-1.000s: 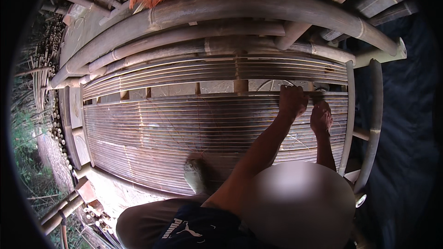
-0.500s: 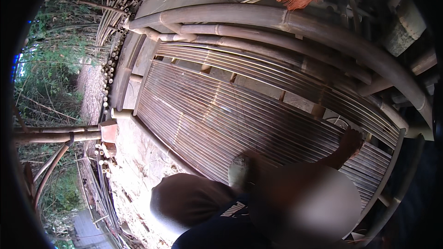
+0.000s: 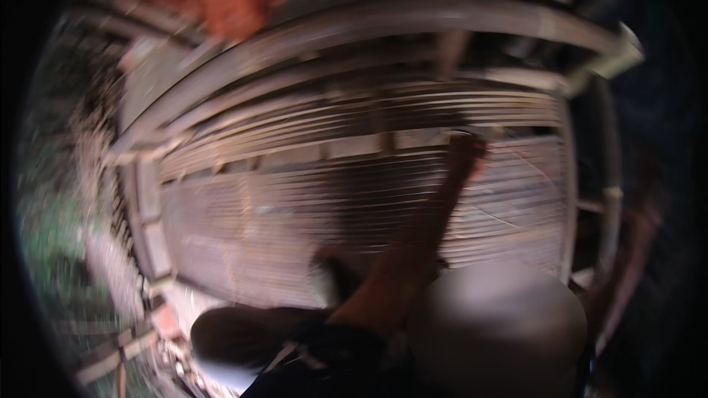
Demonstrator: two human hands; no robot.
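My left hand point(image 3: 468, 156) reaches over the far right part of a bamboo bench seat point(image 3: 273, 228), its forearm coming up between my knees. Its fingers look curled closed near the gap at the back of the slats; blur hides what is in them. A thin pale strand point(image 3: 527, 162) curves over the slats beside this hand. At the right edge a blurred skin-toned shape point(image 3: 640, 232) may be my right arm; no fingers can be made out. A smeared grey-green and brown object point(image 3: 326, 276) is by the seat's front, too blurred to name.
A thick curved bamboo rail point(image 3: 369, 22) runs along the bench's back, joined to a post at the right. A bundle of orange-red strands point(image 3: 221, 0) hangs at the top left. My right knee point(image 3: 498, 324) and left knee point(image 3: 247, 339) fill the lower front. Greenery shows at left.
The whole view has swung rightward and blurred, so the bench and orange-red bundle sit farther left. My left forearm now shows at greater length, stretched toward the back slats.
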